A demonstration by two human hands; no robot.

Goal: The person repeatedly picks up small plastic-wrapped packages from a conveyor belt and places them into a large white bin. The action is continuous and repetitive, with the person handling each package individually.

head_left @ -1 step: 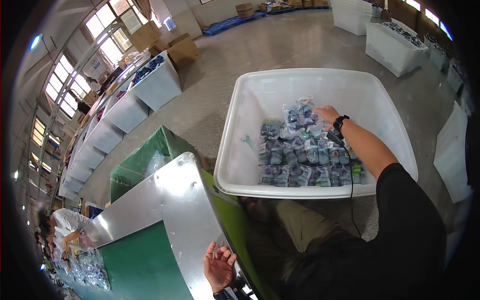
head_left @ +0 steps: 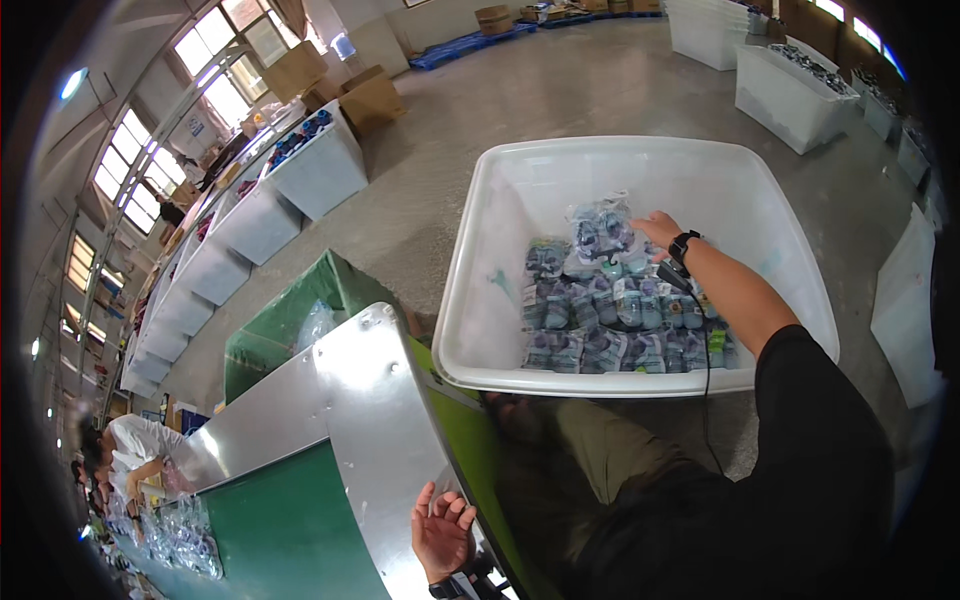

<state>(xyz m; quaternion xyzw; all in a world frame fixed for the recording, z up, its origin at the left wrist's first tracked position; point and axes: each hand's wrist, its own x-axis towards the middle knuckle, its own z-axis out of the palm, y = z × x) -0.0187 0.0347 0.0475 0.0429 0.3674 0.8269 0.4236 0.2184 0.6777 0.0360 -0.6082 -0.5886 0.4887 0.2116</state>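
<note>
Left hand (head_left: 441, 530) lies open, holding nothing, on the steel edge (head_left: 375, 440) of the green conveyor, prob. as support, while right hand (head_left: 660, 229) reaches w/ loose fingers onto the packets (head_left: 600, 232) heaped in the white bin (head_left: 480, 270), grip not closed yet

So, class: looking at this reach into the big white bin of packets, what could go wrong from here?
1. The right hand stretches far across the white bin, so the lean may strain the body.
2. The cord trailing from the wrist could snag on the bin's rim.
3. The clear packets lie loosely heaped, so one may slip.
4. The left hand rests on the conveyor's metal edge, perhaps a pinch point.
</note>
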